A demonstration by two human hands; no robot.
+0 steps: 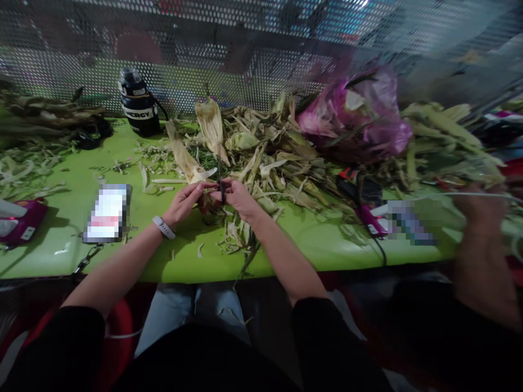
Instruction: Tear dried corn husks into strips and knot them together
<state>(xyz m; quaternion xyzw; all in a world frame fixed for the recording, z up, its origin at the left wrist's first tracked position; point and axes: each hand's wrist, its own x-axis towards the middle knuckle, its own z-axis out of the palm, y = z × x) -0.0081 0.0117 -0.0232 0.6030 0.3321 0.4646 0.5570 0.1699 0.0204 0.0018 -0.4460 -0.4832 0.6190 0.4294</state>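
Observation:
Over the green table, my left hand (pixel 184 204) is closed, fingers pinched at the end of a dried corn husk (pixel 182 155). A pale husk strip (pixel 206 175) sticks out just above its fingertips. My right hand (pixel 242 200) is closed around dark scissors (pixel 222 185), whose blades point away from me. Both hands nearly meet at the fingers. Below them hangs something reddish and dark that I cannot make out. Another dried husk (pixel 210 128) stands just beyond the scissors.
A heap of husks (pixel 302 174) lies to the right, with a pink plastic bag (pixel 359 117) behind. A black bottle (pixel 139 103) stands by the perforated metal screen (pixel 245 49). Phones (pixel 107 212) and magenta devices (pixel 24 223) lie on the table (pixel 163 267). Another person's arm (pixel 482 245) is at right.

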